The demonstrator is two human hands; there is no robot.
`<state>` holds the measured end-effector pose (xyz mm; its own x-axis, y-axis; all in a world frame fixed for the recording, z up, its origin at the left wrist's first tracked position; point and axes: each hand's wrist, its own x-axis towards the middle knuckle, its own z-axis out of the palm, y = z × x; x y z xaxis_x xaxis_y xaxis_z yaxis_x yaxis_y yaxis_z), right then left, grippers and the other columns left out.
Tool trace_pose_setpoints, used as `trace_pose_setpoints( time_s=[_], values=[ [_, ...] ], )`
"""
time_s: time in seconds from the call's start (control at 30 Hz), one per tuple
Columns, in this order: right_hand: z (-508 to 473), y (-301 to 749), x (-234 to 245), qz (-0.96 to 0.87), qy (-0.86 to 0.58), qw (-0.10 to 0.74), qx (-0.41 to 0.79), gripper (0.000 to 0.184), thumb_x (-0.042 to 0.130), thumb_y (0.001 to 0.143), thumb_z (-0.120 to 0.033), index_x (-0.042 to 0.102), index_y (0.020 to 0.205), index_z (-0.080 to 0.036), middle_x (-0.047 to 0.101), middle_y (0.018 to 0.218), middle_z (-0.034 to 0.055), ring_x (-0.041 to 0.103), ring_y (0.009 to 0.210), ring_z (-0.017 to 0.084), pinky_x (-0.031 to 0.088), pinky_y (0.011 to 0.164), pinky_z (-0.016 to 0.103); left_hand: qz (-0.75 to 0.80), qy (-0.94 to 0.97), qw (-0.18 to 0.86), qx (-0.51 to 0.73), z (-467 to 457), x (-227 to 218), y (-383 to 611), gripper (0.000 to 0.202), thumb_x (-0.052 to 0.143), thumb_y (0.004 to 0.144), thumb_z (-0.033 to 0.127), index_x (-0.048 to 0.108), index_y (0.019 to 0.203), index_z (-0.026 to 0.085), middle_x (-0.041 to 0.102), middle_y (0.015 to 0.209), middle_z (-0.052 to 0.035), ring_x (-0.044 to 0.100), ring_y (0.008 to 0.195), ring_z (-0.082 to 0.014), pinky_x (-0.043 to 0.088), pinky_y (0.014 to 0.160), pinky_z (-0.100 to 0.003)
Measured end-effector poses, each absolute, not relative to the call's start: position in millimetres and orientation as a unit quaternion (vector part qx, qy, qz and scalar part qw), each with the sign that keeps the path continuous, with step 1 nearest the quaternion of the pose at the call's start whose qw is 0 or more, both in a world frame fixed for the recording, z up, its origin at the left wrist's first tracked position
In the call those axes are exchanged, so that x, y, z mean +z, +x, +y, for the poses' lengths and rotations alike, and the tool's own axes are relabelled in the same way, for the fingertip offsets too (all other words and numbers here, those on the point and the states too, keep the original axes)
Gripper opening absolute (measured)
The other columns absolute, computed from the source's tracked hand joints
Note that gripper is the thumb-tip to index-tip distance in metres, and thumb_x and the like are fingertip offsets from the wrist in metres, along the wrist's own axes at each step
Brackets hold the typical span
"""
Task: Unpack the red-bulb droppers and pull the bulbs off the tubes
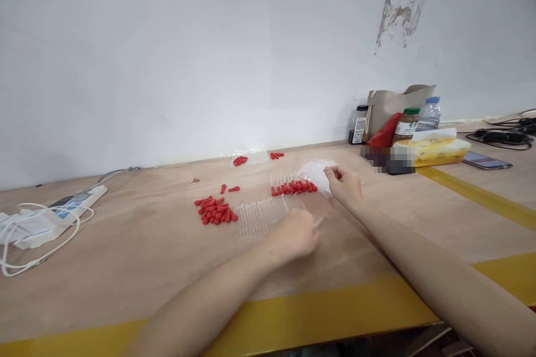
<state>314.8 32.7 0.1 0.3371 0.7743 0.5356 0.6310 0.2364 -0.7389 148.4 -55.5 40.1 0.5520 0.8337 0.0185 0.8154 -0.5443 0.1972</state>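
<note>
My right hand pinches the edge of a whitish see-through plastic bag with a thin red line along its top. Closed and blurred, my left hand is over the right end of a row of clear thin tubes. A pale, slim thing pokes out past its fingers, too smeared to name. Left of the tubes is a pile of red rubber bulbs, with two loose ones behind it. Between the tubes and the bag, more clear tubes fitted with red bulbs lie side by side.
Near the wall lie a clear bag with red bulbs and a small red cluster. A power strip with white cables is at left. Right stand a jar, a bottle, a tissue pack and a phone.
</note>
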Motion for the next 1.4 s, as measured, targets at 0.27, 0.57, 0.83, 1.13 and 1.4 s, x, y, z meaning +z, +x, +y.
trace_pose_setpoints(
  time_s=[0.27, 0.57, 0.83, 1.13, 1.4],
  values=[
    [19.5, 281.9, -4.5, -0.697, -0.610, 0.378, -0.001, 0.019, 0.044, 0.077, -0.030, 0.061, 0.078, -0.021, 0.060, 0.066, -0.0003, 0.052, 0.063, 0.013, 0.026, 0.060, 0.026, 0.657, 0.745, 0.064, 0.095, -2.7, 29.2, 77.0, 0.025, 0.046, 0.070, 0.032, 0.048, 0.049, 0.018, 0.051, 0.047, -0.0053, 0.056, 0.054, -0.0213, 0.034, 0.046, -0.027],
    [32.5, 272.9, 8.0, -0.799, -0.540, 0.232, -0.125, 0.026, 0.046, 0.075, -0.021, 0.060, 0.097, -0.022, 0.059, 0.095, 0.0063, 0.048, 0.090, 0.021, 0.026, 0.072, 0.031, 0.586, 0.796, 0.040, 0.149, -18.4, 27.2, 67.3, 0.018, 0.049, 0.070, 0.034, 0.053, 0.062, 0.018, 0.057, 0.065, -0.0041, 0.055, 0.065, -0.0189, 0.039, 0.058, -0.028],
    [44.6, 276.3, 6.3, -0.839, -0.494, 0.199, -0.114, 0.030, 0.046, 0.076, -0.023, 0.059, 0.103, -0.026, 0.060, 0.104, 0.0042, 0.046, 0.099, 0.021, 0.021, 0.086, 0.038, 0.411, 0.893, -0.039, 0.178, -45.0, 19.6, 14.2, 0.049, 0.053, 0.073, 0.050, 0.048, 0.112, 0.022, 0.047, 0.116, -0.0090, 0.042, 0.106, -0.0255, 0.033, 0.089, -0.040],
    [44.7, 270.2, -2.0, -0.830, -0.491, 0.227, -0.137, 0.026, 0.042, 0.081, -0.021, 0.063, 0.096, -0.025, 0.064, 0.096, 0.0030, 0.048, 0.096, 0.019, 0.014, 0.093, 0.041, 0.354, 0.921, -0.116, 0.108, -20.2, 15.3, -11.3, 0.057, 0.042, 0.078, 0.057, 0.042, 0.123, 0.022, 0.048, 0.123, -0.0107, 0.030, 0.122, -0.0268, 0.016, 0.100, -0.046],
    [45.8, 269.0, -11.5, -0.818, -0.478, 0.266, -0.178, 0.023, 0.042, 0.082, -0.019, 0.063, 0.093, -0.021, 0.065, 0.092, 0.0041, 0.049, 0.094, 0.019, 0.014, 0.095, 0.039, 0.311, 0.943, -0.096, 0.072, -22.1, 18.3, 17.4, 0.073, 0.033, 0.080, 0.059, 0.015, 0.138, 0.017, 0.025, 0.141, -0.0121, 0.016, 0.131, -0.0246, 0.003, 0.105, -0.046]
  ],
)
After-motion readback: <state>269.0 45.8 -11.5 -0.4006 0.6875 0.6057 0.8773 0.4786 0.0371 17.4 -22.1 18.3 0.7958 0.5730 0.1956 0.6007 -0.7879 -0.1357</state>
